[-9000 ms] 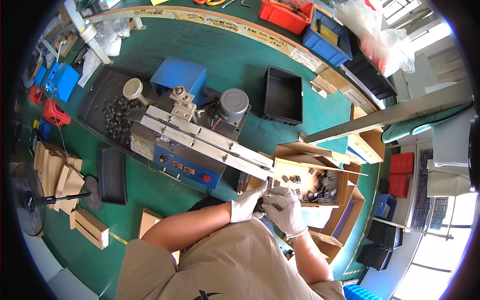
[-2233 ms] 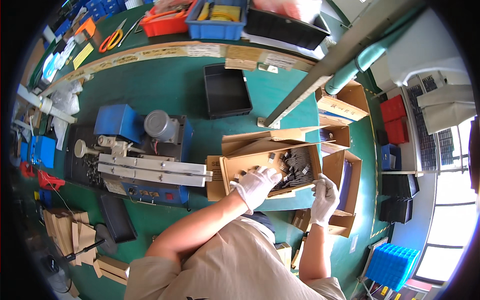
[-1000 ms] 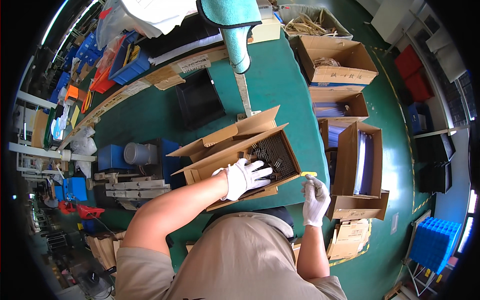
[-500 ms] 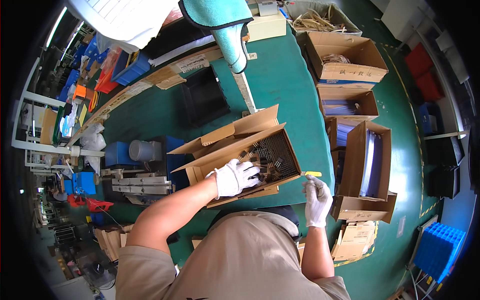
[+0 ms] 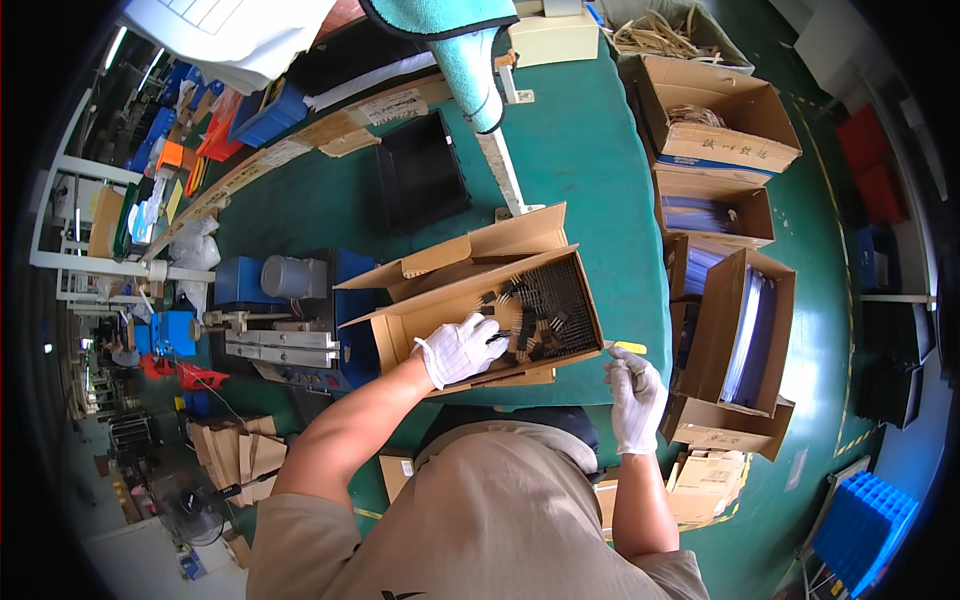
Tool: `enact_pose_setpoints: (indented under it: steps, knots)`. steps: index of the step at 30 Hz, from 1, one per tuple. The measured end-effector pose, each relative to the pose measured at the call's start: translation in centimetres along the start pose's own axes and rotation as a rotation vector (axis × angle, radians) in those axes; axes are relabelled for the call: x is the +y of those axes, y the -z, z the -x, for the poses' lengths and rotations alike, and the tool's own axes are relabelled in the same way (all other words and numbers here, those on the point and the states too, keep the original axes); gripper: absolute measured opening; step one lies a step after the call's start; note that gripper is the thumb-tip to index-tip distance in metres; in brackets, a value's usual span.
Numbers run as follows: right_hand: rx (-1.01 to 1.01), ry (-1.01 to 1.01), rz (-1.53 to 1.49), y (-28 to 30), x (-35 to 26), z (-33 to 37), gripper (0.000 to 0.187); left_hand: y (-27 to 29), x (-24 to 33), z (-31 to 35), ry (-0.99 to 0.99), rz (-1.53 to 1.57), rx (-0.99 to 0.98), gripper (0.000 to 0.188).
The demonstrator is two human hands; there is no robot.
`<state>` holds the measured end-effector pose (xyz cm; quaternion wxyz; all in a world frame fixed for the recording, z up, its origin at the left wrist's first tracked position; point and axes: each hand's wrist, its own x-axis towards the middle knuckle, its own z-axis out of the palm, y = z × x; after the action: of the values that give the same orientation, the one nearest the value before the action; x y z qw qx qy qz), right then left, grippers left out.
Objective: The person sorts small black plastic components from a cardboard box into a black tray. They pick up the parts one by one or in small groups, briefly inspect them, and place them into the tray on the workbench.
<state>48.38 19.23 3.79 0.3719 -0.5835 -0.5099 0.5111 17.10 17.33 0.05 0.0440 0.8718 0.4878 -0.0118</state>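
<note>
A long cardboard box (image 5: 400, 333) with raised flaps lies slantwise on the green table. Many small black comb-like parts (image 5: 550, 315) fill its right end, neatly rowed at the far right and loose in the middle. In a white glove, my left hand (image 5: 460, 350) reaches into the box at the edge of the loose parts. Its fingers are curled together; something dark shows at the fingertips, too small to name. My right hand (image 5: 635, 405), gloved too, is beyond the box's right end, closed on a thin tool with a yellow handle (image 5: 628, 348) and a narrow metal tip.
A black tray (image 5: 422, 172) lies behind the box. To the left stands a machine with a grey cylinder (image 5: 292, 276). A metal post (image 5: 498, 170) with a turquoise cloth (image 5: 470, 85) rises behind. Open cartons (image 5: 715, 115) of strips and plastic tubes (image 5: 745, 335) line the table's right side.
My left hand has drawn slightly left and its fingers have curled in, uncovering more loose parts. My right hand keeps the yellow-handled tool in place. The whole view has shifted a little.
</note>
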Motion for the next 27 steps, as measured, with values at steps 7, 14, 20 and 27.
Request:
enact_pose_setpoints:
  steps: [7, 14, 20, 27]
  knots:
    - [-0.119, 0.133, 0.091, -2.2, -1.0, -1.1, 0.016, 0.5, -1.5, 1.8, 0.508, 0.583, 0.395, 0.028]
    - [-0.362, 0.386, 0.258, -11.1, -5.3, -1.9, 0.024, 3.2, -2.0, 4.8, 1.030, 2.124, 0.379, 0.031]
    - [-0.459, 0.259, 0.140, -18.3, -5.6, -2.4, 0.039, 3.0, -2.6, 7.4, 0.737, 2.309, 0.240, 0.038]
    - [-0.387, -0.044, 0.143, -21.0, -9.4, -0.6, 0.030, 3.4, -2.6, 9.9, 0.650, 2.402, 0.240, 0.037]
